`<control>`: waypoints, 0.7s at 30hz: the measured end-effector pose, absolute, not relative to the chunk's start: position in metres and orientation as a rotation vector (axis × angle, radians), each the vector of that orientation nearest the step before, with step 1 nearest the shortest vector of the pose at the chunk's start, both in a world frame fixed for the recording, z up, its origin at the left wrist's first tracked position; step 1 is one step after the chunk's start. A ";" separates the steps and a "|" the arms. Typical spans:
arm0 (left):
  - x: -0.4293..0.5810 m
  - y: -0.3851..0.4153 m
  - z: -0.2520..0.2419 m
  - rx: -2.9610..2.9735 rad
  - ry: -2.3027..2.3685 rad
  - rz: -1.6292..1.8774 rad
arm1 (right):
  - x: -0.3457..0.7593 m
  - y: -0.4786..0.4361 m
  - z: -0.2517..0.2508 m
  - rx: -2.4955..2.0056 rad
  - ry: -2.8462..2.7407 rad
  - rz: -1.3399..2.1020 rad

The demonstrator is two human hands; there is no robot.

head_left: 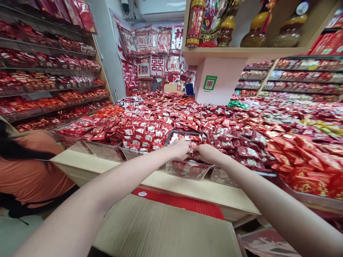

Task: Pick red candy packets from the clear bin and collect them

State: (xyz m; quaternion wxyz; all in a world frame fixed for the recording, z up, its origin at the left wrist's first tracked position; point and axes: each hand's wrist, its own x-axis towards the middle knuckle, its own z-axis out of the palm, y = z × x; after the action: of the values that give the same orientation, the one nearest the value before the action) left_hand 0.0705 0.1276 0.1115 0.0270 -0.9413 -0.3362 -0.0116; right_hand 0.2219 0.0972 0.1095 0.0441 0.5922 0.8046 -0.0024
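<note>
Both arms reach forward into a clear plastic bin (pixel 189 169) of small red-and-white packets (pixel 187 137). My left hand (pixel 182 149) is on the bin's left side, its fingers curled down among the packets. From the right, my right hand (pixel 205 153) comes close to it, fingers bent and closed onto the packets near the bin's front. The fingertips of both hands are partly hidden, so which packet each one grips does not show clearly. Dark red packets (pixel 248 151) fill the neighbouring bin on the right, and red-and-white packets (pixel 146 137) the one on the left.
A pale wooden counter edge (pixel 107 166) runs below the bins. Nearer me are a cardboard box (pixel 166 228) and a red plastic crate (pixel 184 203). A person in an orange top (pixel 29 167) is low at left. A wooden display shelf (pixel 241 53) overhangs a white pillar (pixel 221 80).
</note>
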 end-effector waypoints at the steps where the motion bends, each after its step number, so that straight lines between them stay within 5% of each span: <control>1: 0.070 0.128 0.110 -2.914 -1.034 -0.038 | 0.221 0.098 0.108 1.803 2.465 -0.020; 21: 0.071 0.129 0.109 -2.830 -1.543 -0.090 | 0.226 0.096 0.105 1.804 2.564 -0.057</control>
State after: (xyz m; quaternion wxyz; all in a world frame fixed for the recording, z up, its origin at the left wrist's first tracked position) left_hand 0.0709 0.1286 0.1087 -0.0416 -0.8769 -0.4780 -0.0279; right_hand 0.2262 0.0958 0.1052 0.0030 0.5755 0.8176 -0.0181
